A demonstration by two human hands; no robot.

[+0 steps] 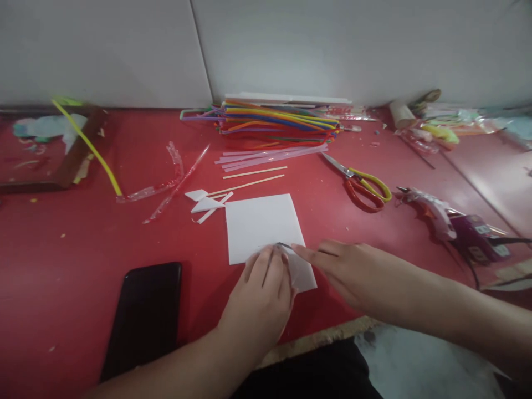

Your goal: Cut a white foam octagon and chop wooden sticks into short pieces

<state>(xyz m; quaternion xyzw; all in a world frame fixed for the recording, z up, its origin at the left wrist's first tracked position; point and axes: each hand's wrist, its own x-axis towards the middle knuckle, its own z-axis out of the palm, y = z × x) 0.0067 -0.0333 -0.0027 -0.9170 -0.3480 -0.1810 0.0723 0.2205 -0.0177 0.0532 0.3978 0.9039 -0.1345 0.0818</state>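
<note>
A white square sheet of paper (pixel 261 224) lies on the red table (pixel 83 244) in front of me. My left hand (pixel 260 302) rests on its near edge with fingers bent and pressed down on the paper. My right hand (pixel 336 269) comes in from the right, its forefinger stretched toward a thin dark line or fold at the paper's near edge. Whether the right hand pinches a small tool there is hidden. White paper scraps (pixel 205 204) and two thin wooden sticks (pixel 253 177) lie just beyond the sheet.
A black phone (pixel 145 316) lies at the near left. Red-and-yellow scissors (pixel 361 185) and a glue gun (pixel 449 221) sit to the right. A pile of coloured straws (pixel 278 124) is at the back, clear wrappers (pixel 166 177) and a yellow straw (pixel 91 147) at the left.
</note>
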